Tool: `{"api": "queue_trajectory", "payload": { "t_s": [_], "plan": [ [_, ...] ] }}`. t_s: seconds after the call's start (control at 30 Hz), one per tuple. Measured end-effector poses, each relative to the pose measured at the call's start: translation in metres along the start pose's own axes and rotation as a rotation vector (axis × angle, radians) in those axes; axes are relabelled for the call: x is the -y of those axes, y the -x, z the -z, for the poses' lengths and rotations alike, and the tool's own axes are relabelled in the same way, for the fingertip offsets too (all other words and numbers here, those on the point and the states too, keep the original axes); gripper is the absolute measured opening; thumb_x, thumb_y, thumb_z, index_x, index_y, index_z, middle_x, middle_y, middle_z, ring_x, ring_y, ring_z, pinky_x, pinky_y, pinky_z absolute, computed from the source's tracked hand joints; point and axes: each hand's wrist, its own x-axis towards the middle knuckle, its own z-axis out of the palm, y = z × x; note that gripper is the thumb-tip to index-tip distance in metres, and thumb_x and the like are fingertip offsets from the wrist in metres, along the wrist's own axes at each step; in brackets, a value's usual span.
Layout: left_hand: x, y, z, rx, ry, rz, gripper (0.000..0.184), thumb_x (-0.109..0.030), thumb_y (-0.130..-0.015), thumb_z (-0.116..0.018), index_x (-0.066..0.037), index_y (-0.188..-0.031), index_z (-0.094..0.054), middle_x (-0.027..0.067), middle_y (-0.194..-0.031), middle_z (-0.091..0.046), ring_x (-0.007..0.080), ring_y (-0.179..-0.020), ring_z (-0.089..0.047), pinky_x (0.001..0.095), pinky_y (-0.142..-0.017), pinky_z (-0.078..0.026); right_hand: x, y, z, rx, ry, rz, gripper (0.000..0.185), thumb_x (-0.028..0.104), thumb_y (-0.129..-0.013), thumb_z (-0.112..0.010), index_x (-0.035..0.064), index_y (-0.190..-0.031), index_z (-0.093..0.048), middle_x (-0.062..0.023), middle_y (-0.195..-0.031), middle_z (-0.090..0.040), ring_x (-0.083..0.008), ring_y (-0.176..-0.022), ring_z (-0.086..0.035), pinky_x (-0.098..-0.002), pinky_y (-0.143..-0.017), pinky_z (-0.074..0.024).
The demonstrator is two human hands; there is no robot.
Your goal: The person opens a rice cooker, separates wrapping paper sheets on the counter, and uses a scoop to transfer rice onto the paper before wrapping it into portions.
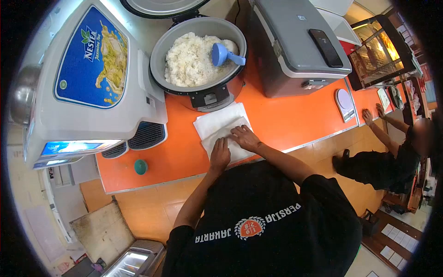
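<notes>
A white sheet of wrapping paper (238, 153), folded over, lies on the orange counter in front of my body. My left hand (220, 155) is closed with its fingers together, their tips at the paper's fold. On the right side of the fold, my right hand (245, 138) bends its fingers down onto the paper and grips its edge. Whatever may be inside the fold is hidden. Just beyond lies a stack of white paper sheets (215, 122), partly under the folded one.
Behind the stack, an open rice cooker (197, 87) holds white rice (189, 60) and a blue scoop (222, 54). A drink dispenser (138, 99) stands left, near a green cup (140, 166). Rightward are a grey cooler (295, 41), a phone (326, 48), a scale (344, 104) and another person (383, 161).
</notes>
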Motion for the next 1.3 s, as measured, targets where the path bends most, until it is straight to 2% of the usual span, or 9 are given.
{"api": "queue_trajectory", "payload": {
  "t_s": [0.23, 0.3, 0.37, 0.43, 0.73, 0.83, 1.0, 1.1, 1.3],
  "plan": [
    [0.005, 0.001, -0.001, 0.039, 0.008, -0.056, 0.049, -0.006, -0.088, -0.060, 0.010, -0.134, -0.052, 0.0237, -0.128, -0.054, 0.0407, -0.124, -0.051, 0.0463, -0.110, -0.043, -0.046, 0.017, 0.003, 0.084, 0.278, -0.210, 0.039, 0.013, -0.091, -0.059, 0.0072, -0.129, -0.059, -0.0104, -0.130, -0.061, -0.0268, -0.119, -0.057, -0.0427, -0.096, -0.0434],
    [0.008, 0.000, -0.001, 0.027, -0.030, -0.093, 0.047, -0.006, -0.088, -0.060, 0.010, -0.132, -0.054, 0.0230, -0.129, -0.053, 0.0397, -0.124, -0.051, 0.0455, -0.108, -0.045, -0.047, 0.010, 0.029, 0.349, 0.274, -0.517, 0.037, 0.012, -0.089, -0.060, 0.0088, -0.126, -0.060, -0.0118, -0.129, -0.062, -0.0262, -0.120, -0.056, -0.0417, -0.096, -0.0429],
    [0.008, 0.000, 0.000, 0.024, -0.011, -0.080, 0.046, -0.005, -0.088, -0.061, 0.010, -0.131, -0.054, 0.0229, -0.128, -0.054, 0.0394, -0.122, -0.051, 0.0456, -0.107, -0.046, -0.041, 0.006, 0.036, 0.177, 0.248, -0.489, 0.033, 0.010, -0.087, -0.060, 0.0060, -0.120, -0.060, -0.0141, -0.122, -0.063, -0.0277, -0.120, -0.057, -0.0422, -0.099, -0.0436],
    [0.004, -0.002, 0.002, 0.027, 0.010, -0.072, 0.045, -0.005, -0.087, -0.061, 0.010, -0.130, -0.055, 0.0227, -0.127, -0.054, 0.0390, -0.121, -0.052, 0.0456, -0.105, -0.047, -0.028, -0.014, 0.036, -0.168, -0.146, -0.129, 0.031, 0.008, -0.082, -0.065, 0.0026, -0.111, -0.057, -0.0171, -0.111, -0.059, -0.0352, -0.105, -0.059, -0.0474, -0.090, -0.0469],
    [0.015, 0.008, -0.009, 0.200, 0.329, 0.334, 0.062, -0.006, -0.084, -0.066, 0.008, -0.140, -0.043, 0.0245, -0.131, -0.053, 0.0430, -0.122, -0.052, 0.0490, -0.105, -0.046, 0.004, -0.029, -0.010, 0.080, -0.501, -0.117, 0.035, 0.014, -0.090, -0.067, -0.0019, -0.117, -0.051, -0.0231, -0.117, -0.059, -0.0442, -0.107, -0.060, -0.0505, -0.095, -0.0500],
    [0.023, 0.003, -0.017, 0.048, 0.421, 0.444, 0.074, -0.004, -0.083, -0.067, 0.011, -0.147, -0.033, 0.0300, -0.139, -0.050, 0.0465, -0.127, -0.050, 0.0495, -0.108, -0.044, 0.000, -0.024, -0.003, 0.109, -0.528, -0.172, 0.058, 0.021, -0.090, -0.073, -0.0034, -0.135, -0.044, -0.0248, -0.129, -0.057, -0.0458, -0.112, -0.059, -0.0495, -0.098, -0.0503],
    [0.049, -0.010, -0.027, 0.251, 0.356, 0.436, 0.087, -0.001, -0.085, -0.068, 0.014, -0.155, -0.018, 0.0340, -0.134, -0.055, 0.0451, -0.125, -0.055, 0.0483, -0.105, -0.047, -0.026, -0.017, -0.039, 0.266, -0.402, -0.206, 0.094, 0.033, -0.080, -0.084, -0.0042, -0.150, -0.034, -0.0293, -0.124, -0.062, -0.0443, -0.116, -0.061, -0.0495, -0.099, -0.0507],
    [0.036, -0.021, -0.006, 0.300, 0.384, 0.603, 0.079, 0.000, -0.086, -0.068, 0.015, -0.152, -0.027, 0.0334, -0.125, -0.060, 0.0451, -0.119, -0.059, 0.0478, -0.102, -0.049, -0.027, -0.022, -0.046, 0.326, -0.380, -0.262, 0.092, 0.033, -0.080, -0.084, -0.0043, -0.149, -0.036, -0.0295, -0.110, -0.067, -0.0434, -0.108, -0.065, -0.0486, -0.094, -0.0535],
    [0.038, -0.023, -0.006, 0.288, 0.310, 0.523, 0.064, 0.003, -0.088, -0.065, 0.015, -0.145, -0.040, 0.0329, -0.120, -0.063, 0.0459, -0.112, -0.063, 0.0490, -0.096, -0.053, -0.021, -0.023, -0.032, 0.253, -0.434, -0.270, 0.084, 0.022, -0.082, -0.081, -0.0108, -0.146, -0.037, -0.0291, -0.099, -0.069, -0.0447, -0.097, -0.068, -0.0492, -0.085, -0.0565]
  ]
}}
